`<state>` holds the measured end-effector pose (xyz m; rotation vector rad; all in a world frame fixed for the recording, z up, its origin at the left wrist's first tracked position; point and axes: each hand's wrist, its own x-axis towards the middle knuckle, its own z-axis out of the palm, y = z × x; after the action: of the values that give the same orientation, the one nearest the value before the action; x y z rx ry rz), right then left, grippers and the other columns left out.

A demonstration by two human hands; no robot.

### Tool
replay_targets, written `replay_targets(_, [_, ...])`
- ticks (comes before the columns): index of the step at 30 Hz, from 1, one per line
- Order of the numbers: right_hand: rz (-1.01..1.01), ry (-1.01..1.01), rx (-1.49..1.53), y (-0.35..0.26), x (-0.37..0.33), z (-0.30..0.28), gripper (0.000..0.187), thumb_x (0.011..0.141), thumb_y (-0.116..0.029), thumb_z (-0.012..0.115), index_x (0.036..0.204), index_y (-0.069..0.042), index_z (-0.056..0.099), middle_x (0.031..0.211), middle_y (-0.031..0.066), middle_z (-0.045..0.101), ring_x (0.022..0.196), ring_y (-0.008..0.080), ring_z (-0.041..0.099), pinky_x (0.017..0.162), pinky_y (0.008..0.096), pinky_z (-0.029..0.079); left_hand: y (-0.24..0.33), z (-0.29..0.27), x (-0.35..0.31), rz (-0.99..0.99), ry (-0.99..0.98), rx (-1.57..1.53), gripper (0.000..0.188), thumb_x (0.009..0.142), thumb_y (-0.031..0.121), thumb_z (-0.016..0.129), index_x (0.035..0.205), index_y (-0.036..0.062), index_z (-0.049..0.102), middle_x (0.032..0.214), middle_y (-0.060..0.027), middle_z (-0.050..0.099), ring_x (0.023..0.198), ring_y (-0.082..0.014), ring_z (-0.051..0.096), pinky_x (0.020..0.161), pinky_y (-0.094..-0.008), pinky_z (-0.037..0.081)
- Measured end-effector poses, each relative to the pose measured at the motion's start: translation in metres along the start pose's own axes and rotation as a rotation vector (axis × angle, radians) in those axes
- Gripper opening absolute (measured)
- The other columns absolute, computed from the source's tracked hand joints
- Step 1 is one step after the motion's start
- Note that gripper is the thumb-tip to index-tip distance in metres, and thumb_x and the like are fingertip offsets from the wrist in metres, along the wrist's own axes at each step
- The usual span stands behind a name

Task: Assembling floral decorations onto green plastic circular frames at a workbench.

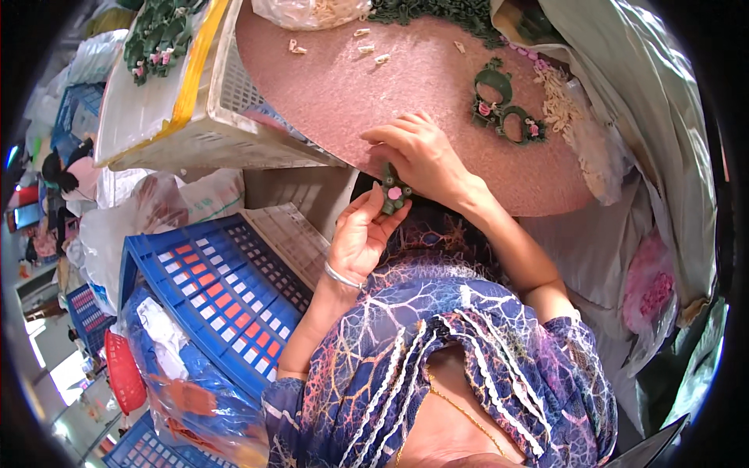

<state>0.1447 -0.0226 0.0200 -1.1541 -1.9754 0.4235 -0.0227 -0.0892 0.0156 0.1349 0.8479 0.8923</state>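
My left hand [360, 240] pinches a small dark green ornament [388, 204] with a pink flower at its middle, just off the near edge of the round table. Right beside it is my right hand [425, 160], its fingers stretched out to the left over the table edge. Whether its thumb touches the ornament I cannot tell. To the right on the pinkish tabletop [374, 101] lie two green rings with pink flowers, the upper ring [503, 81] and the lower ring [535, 133]. Several small cream pieces [366, 49] are scattered at the far side.
A heap of dark green pieces [445, 14] and a plastic bag [312, 12] sit at the far edge. Cream pieces [563, 105] line the right side. On the left stand a white crate [226, 129] and a blue basket [226, 288]. Grey cloth [655, 101] hangs at right.
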Motion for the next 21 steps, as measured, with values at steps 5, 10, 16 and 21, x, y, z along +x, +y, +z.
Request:
replay_targets(5, [-0.028, -0.083, -0.160, 0.007, 0.001, -0.001, 0.040, 0.074, -0.012, 0.071, 0.113, -0.009, 0.066, 0.098, 0.0066, 0.067, 0.097, 0.0286, 0.061, 0.088, 0.0410, 0.047, -0.003, 0.008, 0.010, -0.024, 0.097, 0.157, 0.033, 0.094, 0.032, 0.070, 0.100, 0.0008, 0.064, 0.091, -0.0093, 0.068, 0.083, -0.0176, 0.068, 0.078, -0.0342, 0.059])
replay_targets(10, [-0.063, -0.167, -0.280, 0.003, 0.009, -0.009, 0.070, 0.073, -0.021, 0.072, 0.139, -0.011, 0.052, 0.106, 0.0096, 0.060, 0.102, 0.0284, 0.057, 0.089, 0.0409, 0.046, -0.011, 0.006, 0.017, 1.249, 0.168, 1.450, 0.056, 0.072, 0.040, 0.088, 0.105, 0.0033, 0.061, 0.096, -0.0111, 0.062, 0.089, -0.0271, 0.059, 0.083, -0.0418, 0.046])
replay_targets(16, [0.107, -0.117, 0.016, 0.025, 0.013, 0.003, 0.064, 0.086, -0.013, 0.062, 0.147, -0.009, 0.043, 0.109, 0.0159, 0.060, 0.100, 0.0351, 0.057, 0.088, 0.0461, 0.045, -0.015, 0.012, 0.037, 1.371, 0.209, 1.546, 0.048, 0.068, 0.016, 0.088, 0.109, 0.0041, 0.068, 0.098, -0.0113, 0.063, 0.092, -0.0324, 0.057, 0.087, -0.0434, 0.043])
replay_targets(21, [-0.068, 0.087, -0.263, -0.005, 0.041, -0.012, 0.059, 0.089, -0.017, 0.059, 0.146, -0.013, 0.046, 0.127, 0.0104, 0.058, 0.118, 0.0282, 0.053, 0.104, 0.0423, 0.035, -0.017, 0.017, 0.044, 1.217, 0.377, 1.693, 0.050, 0.067, 0.030, 0.086, 0.104, 0.0042, 0.065, 0.096, -0.0128, 0.063, 0.093, -0.0347, 0.059, 0.096, -0.0472, 0.039])
